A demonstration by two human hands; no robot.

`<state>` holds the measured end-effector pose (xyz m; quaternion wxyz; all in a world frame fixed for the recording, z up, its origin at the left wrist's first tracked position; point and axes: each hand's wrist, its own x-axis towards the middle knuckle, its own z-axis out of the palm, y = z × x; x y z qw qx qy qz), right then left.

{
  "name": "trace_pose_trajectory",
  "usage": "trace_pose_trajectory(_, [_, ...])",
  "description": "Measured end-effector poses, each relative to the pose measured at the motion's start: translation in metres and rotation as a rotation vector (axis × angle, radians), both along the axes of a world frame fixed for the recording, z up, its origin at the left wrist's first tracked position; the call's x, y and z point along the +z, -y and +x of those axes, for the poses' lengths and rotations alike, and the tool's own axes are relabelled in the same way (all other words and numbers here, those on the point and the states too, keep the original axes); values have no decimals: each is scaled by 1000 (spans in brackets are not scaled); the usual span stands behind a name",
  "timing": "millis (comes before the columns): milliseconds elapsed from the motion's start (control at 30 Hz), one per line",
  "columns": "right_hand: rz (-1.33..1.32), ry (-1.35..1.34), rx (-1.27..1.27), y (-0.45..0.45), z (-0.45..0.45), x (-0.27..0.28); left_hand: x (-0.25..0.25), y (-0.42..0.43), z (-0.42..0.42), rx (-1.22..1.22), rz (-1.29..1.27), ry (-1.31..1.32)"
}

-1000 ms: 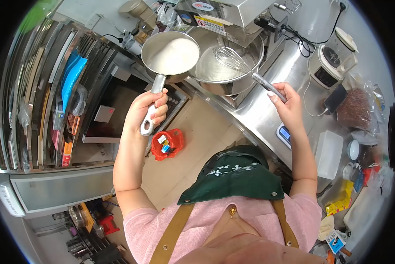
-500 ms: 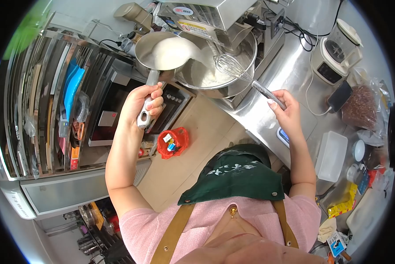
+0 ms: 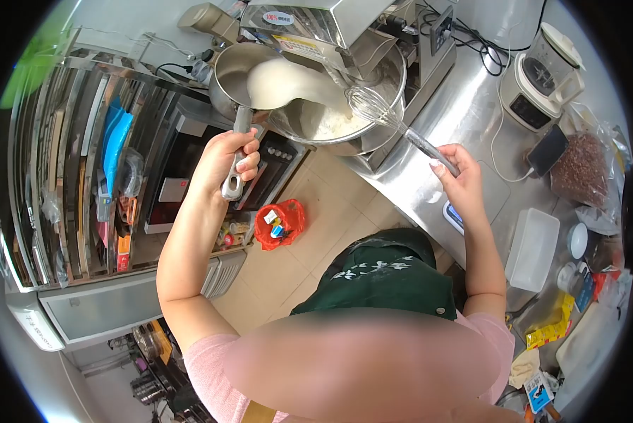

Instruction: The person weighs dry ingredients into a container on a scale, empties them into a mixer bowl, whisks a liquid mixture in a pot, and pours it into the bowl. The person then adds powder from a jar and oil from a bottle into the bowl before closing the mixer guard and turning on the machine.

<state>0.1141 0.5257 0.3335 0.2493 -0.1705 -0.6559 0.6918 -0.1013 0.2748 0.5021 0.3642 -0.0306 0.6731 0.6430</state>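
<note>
My left hand (image 3: pixel 233 161) is closed round the grey handle of a metal saucepan (image 3: pixel 224 74). The pan is tipped to the right, and a thick white liquid (image 3: pixel 281 81) runs over its lip. It falls into a large steel mixing bowl (image 3: pixel 355 148) that holds pale contents (image 3: pixel 330 123). My right hand (image 3: pixel 461 173) grips the handle of a balloon whisk (image 3: pixel 376 107). The whisk's wires hang over the right part of the bowl. Behind the bowl stands a steel mixer (image 3: pixel 309 25), whose body hides the far part of the bowl.
On the steel counter (image 3: pixel 436 137) to the right are a blender (image 3: pixel 542 81), a bag of brown granules (image 3: pixel 577 166), a phone (image 3: pixel 548 150), a white tray (image 3: pixel 533 250) and a scale (image 3: pixel 454 217). A tray rack (image 3: pixel 69 169) is at left; a red-lined bin (image 3: pixel 291 229) stands on the floor.
The saucepan has tipped further, and more white liquid streams over its lip into the bowl. The left hand has shifted slightly; the whisk is almost where it was.
</note>
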Motion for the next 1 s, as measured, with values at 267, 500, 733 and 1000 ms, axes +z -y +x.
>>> trace_pose_trajectory(267, [14,-14,29,-3,1,-12,11,3,11,-18,-153,-140])
trace_pose_trajectory(500, [-44,-46,65,2,-2,-17,0,11,34,-61,-248,-259])
trace_pose_trajectory(733, [-33,-29,114,1,-2,-18,-52,25,32,-131,-398,-570])
trace_pose_trajectory(1000, [12,-74,122,6,-14,-11,-100,48,11,-195,-580,-1066])
